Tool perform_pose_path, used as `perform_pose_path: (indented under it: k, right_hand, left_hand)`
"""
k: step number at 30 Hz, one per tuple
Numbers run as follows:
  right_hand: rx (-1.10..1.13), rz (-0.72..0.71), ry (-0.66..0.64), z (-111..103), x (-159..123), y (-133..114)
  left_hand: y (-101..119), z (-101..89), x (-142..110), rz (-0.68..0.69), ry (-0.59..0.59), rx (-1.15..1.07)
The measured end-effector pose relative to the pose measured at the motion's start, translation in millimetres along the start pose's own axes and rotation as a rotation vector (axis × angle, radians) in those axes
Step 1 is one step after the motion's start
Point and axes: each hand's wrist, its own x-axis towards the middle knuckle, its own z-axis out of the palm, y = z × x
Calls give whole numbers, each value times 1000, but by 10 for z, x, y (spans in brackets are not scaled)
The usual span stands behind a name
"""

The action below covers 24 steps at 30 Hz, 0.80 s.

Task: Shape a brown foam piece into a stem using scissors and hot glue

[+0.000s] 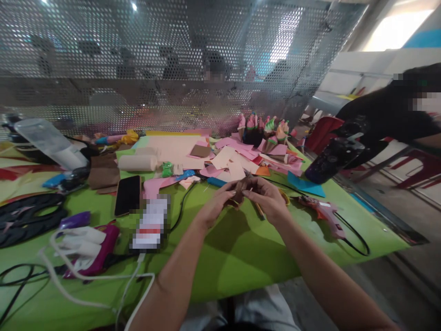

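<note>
Both my hands meet over the green table (248,271), pinching a small piece of brown paper or felt (239,195) between them. My left hand (217,202) grips its left side with thumb and fingers. On the other side, my right hand (269,195) closes on the same brown piece. Its exact shape is partly hidden by my fingers. A pencil (259,210) lies beneath my right hand. Off to the right rests a pink glue gun (330,216) with a black cord.
Behind my hands lie pink paper scraps (229,158) and several small cone-shaped crafts (270,128). A phone (127,196), a second phone with a lit screen (151,223) and a magenta power strip (99,248) sit left. A dark bottle (327,158) stands right, near a person in black (382,108).
</note>
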Motion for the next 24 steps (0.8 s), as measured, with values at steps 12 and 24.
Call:
perform_pose_path:
  k: [12,24]
  right_hand:
    - [-2,-1,11,1,-5,11]
    - [56,59,-5,-15,-2,4]
  left_hand:
    - [3,3,-24,-2,10,-5]
    - [13,-5,-29,-7,17,-15]
